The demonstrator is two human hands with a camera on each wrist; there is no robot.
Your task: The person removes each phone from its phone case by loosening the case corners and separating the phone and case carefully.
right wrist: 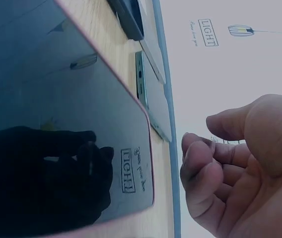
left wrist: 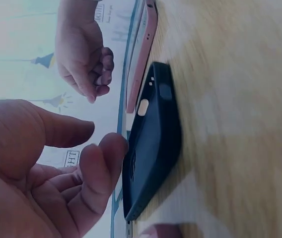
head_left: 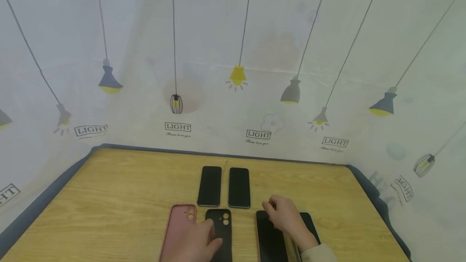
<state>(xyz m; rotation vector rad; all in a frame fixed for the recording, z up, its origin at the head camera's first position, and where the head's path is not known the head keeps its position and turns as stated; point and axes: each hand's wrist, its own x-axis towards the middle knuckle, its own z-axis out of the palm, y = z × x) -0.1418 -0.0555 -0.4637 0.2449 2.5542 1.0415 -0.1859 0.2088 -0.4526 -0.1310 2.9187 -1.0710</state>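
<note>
One black case (head_left: pixel 227 235), long axis near-to-far, camera holes (head_left: pixel 226 219) farthest

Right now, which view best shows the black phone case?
Left wrist: black phone case large, side wall and inside visible. Head: smaller, from above, partly behind the left hand. Right wrist: only a piece at the top edge.

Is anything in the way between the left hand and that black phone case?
Nothing visible: the left hand has its fingertips right by the black phone case. The pink case lies to the left, not between them.
</note>
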